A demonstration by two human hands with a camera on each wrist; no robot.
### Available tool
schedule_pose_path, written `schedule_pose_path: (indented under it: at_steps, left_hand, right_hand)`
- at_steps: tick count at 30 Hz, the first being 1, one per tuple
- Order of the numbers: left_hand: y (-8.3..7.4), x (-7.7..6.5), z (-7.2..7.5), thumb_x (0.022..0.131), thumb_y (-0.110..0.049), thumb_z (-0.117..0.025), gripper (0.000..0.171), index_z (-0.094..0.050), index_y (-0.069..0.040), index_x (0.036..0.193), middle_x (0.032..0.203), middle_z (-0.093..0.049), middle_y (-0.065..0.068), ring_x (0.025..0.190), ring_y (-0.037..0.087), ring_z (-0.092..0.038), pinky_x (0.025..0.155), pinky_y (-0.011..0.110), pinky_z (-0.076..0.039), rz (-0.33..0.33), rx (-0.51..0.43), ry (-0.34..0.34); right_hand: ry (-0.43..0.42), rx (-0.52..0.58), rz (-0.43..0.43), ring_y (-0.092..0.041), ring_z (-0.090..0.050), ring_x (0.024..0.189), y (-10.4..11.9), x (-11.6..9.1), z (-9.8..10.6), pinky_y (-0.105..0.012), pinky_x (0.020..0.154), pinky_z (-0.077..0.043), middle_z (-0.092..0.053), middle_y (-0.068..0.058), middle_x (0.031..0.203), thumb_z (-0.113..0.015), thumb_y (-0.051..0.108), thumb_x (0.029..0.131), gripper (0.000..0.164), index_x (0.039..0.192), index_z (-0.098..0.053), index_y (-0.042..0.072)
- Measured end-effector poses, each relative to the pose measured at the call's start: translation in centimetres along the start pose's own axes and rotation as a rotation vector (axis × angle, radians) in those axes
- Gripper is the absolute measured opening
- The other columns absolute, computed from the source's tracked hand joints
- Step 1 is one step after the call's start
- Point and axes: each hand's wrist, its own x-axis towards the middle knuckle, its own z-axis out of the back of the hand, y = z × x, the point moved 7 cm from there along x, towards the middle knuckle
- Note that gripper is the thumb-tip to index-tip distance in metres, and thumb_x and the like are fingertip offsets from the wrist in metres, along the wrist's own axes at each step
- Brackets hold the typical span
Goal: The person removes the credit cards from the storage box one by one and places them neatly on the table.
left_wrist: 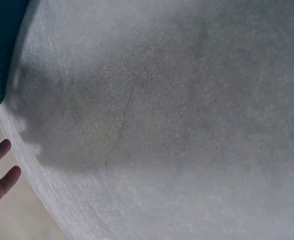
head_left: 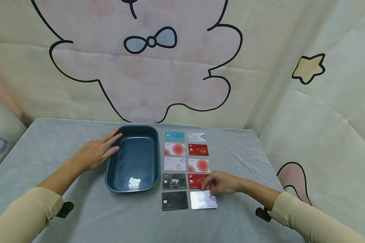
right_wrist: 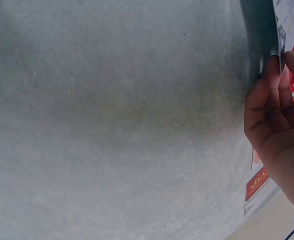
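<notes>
My right hand [head_left: 223, 183] pinches a silver card [head_left: 202, 201] by its far edge, at the near right corner of two columns of cards. In the right wrist view, the silver card [right_wrist: 282, 30] stands on edge between thumb and fingers. A red VIP card [head_left: 196, 181] lies just beyond, partly covered by the fingers. To its left is a black VIP card [head_left: 174, 201]. My left hand [head_left: 95, 153], fingers spread, rests at the left rim of a dark blue rectangular tray [head_left: 157, 158]. Its fingers [left_wrist: 7, 181] show at the left wrist view's edge.
More cards lie flat in the columns, among them a dark grey VIP card [head_left: 174, 182], a teal VIP card [head_left: 174, 136] and another red card [head_left: 198, 150]. A grey cloth [head_left: 240, 216] covers the table. A printed curtain [head_left: 261, 44] hangs behind.
</notes>
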Motion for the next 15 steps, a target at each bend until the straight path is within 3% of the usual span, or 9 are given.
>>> schedule_pose_path:
  at_steps: [8,15]
  left_hand:
    - [-0.01,-0.05,0.04,0.107,-0.039,-0.04,0.058,-0.032,-0.008,0.155,0.163,-0.022,0.016,0.102,0.04,-0.067,0.086,0.062,-0.049,0.003,0.0,-0.001]
    - [-0.06,-0.02,0.03,0.107,-0.04,-0.04,0.058,-0.032,-0.008,0.156,0.163,-0.021,0.016,0.103,0.04,-0.067,0.087,0.061,-0.049,0.001,0.0,0.0]
  right_hand:
    - [0.023,-0.021,0.016,-0.018,-0.06,0.093,-0.17,-0.12,-0.18,-0.025,0.076,-0.053,-0.065,-0.003,0.104,-0.072,0.011,0.09,0.023,0.113,-0.073,0.011]
    - [0.012,0.018,0.014,-0.021,-0.061,0.095,0.03,-0.34,0.14,-0.027,0.081,-0.053,-0.067,-0.006,0.105,-0.071,0.012,0.09,0.025,0.114,-0.07,0.006]
